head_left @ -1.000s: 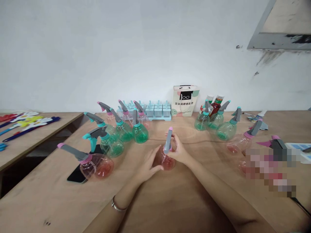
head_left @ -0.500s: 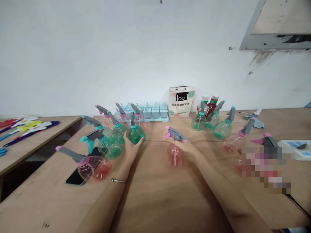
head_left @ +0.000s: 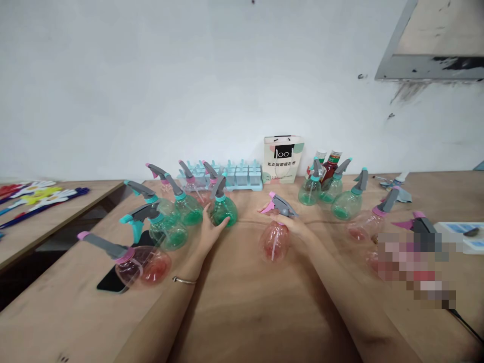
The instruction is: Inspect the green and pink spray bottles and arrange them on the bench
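Observation:
My left hand point(head_left: 212, 229) is wrapped round the body of a green spray bottle point(head_left: 225, 210) with a grey head and teal collar, at the right edge of the left group. My right hand point(head_left: 293, 224) grips a pink spray bottle point(head_left: 274, 243) by the neck, just under its grey head with pink nozzle and trigger. That bottle stands on the table in front of me, a little red showing through its clear body. Close by on the left are another green spray bottle point(head_left: 188, 208), one with a teal trigger point(head_left: 168, 233) and a tilted pink spray bottle point(head_left: 145, 266).
A black phone point(head_left: 109, 282) lies under the left bottles. Behind stand a blue ice-pop mould point(head_left: 245, 177) and a paper bag point(head_left: 283, 164). On the right are green spray bottles point(head_left: 346, 204), a pink spray bottle point(head_left: 365, 226), a sauce bottle point(head_left: 330, 166) and a white tray point(head_left: 454, 242).
The green bottle in my left hand has moved right, away from the green one beside it. In my right hand, the pink bottle's head has shifted slightly right and turned.

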Demonstrator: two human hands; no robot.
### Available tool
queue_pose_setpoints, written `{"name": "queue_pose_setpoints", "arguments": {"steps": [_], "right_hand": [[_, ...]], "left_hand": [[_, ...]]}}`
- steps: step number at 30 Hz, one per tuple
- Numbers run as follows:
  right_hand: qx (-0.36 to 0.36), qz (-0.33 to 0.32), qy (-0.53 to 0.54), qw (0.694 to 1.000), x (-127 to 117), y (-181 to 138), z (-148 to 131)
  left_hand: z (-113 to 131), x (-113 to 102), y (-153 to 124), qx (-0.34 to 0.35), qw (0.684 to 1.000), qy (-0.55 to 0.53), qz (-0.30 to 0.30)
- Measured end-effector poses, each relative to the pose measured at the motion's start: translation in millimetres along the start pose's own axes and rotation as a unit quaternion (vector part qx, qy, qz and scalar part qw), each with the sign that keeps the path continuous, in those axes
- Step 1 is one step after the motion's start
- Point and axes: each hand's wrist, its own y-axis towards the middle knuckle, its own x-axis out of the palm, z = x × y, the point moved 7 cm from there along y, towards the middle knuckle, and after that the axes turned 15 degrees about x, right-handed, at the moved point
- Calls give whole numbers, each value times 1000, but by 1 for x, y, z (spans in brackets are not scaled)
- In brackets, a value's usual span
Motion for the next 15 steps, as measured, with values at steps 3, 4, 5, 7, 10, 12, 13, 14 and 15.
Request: {"name": "queue_pose_setpoints", "arguments": {"steps": [3,4,5,7,10,12,13,14,15], "right_hand": [[-41,-79,46,995,12,-1,-12],[-51,-105,67,991,16,-2,-16],[-54,-126,90,986,19,-2,-19],[-45,-150,137,978,22,-2,-23],[-14,-153,199,968,20,-2,-24],[14,-152,228,962,18,-3,-23],[23,-155,239,958,18,-5,-24],[28,-160,248,955,18,-6,-25],[26,-167,257,952,19,-8,-27]], "left_hand": [[4,5,-8,-18,999,-11,-48],[7,7,-11,-15,997,-14,-70],[12,9,-15,-10,996,-17,-91],[21,11,-24,-1,992,-19,-125],[31,7,-39,3,991,-12,-134],[36,1,-50,-2,992,-3,-128],[39,-2,-54,-7,992,0,-128],[41,-4,-58,-13,991,1,-132],[43,-6,-61,-18,990,3,-139]]}}
